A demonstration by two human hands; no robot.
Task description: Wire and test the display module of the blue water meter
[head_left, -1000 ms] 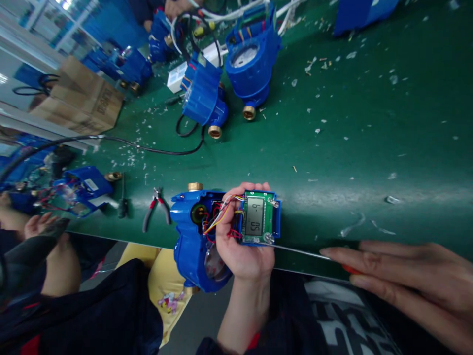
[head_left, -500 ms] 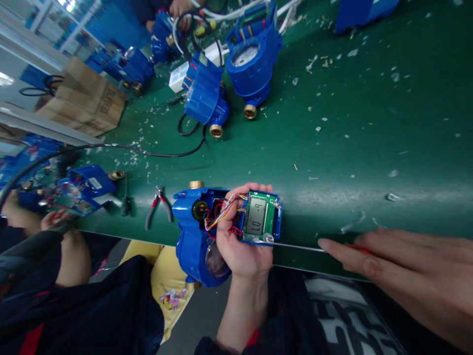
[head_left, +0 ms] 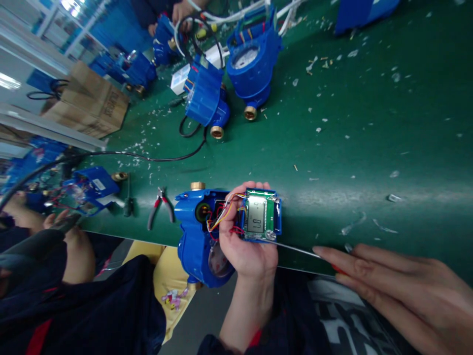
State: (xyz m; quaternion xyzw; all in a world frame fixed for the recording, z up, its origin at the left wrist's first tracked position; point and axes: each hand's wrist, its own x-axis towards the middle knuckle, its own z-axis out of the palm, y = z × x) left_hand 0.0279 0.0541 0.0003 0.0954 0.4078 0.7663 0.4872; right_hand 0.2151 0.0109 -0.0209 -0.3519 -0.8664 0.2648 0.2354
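My left hand cradles a display board, a green circuit board with a small LCD set in a blue housing. Thin coloured wires run from it into an opened blue water meter at the table's edge, beside the hand. My right hand is closed around a screwdriver; only a bit of its red handle shows between the fingers. The tip of its long thin shaft meets the lower right corner of the board, at a shiny clear lump.
On the green table lie cutting pliers and another screwdriver. Blue meters stand farther back, near a black cable and a cardboard box. A co-worker's hand is at the left. Clear scraps are scattered about.
My right hand has shifted down and slightly left, tilting the screwdriver's shaft more steeply. A clear strip now shows on the table above that hand. My left hand still holds the display board.
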